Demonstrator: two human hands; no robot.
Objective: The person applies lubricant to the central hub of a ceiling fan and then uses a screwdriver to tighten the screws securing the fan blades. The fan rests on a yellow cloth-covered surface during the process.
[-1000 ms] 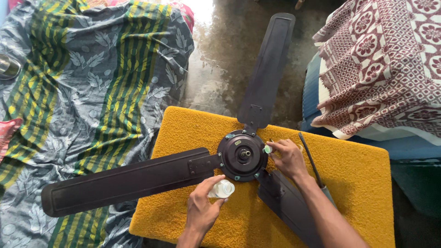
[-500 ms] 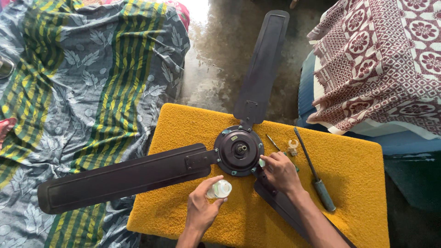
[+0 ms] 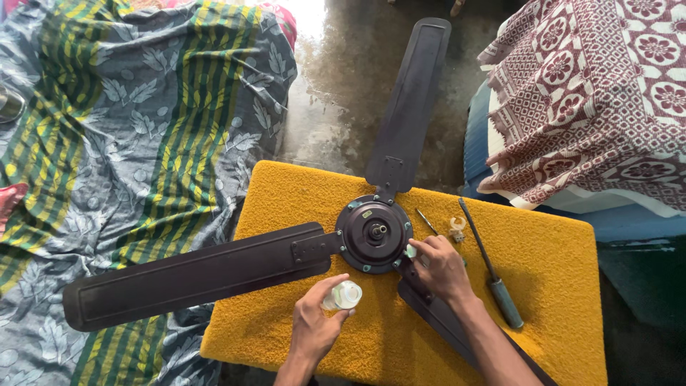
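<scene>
Head view shows me a dark ceiling fan lying on a yellow cushion, its three blades reaching out past the edges. My left hand sits just below the hub with its fingers wrapped around a small pale bottle, which is tipped on its side over the cushion. My right hand rests at the hub's right edge, fingers pinched closed on a small pale green piece touching the rim. Just right of that hand lie a thin metal rod, a small clear cap and a long screwdriver. A patterned sheet covers the floor to the left, and a maroon-and-white cloth hangs at the upper right.
</scene>
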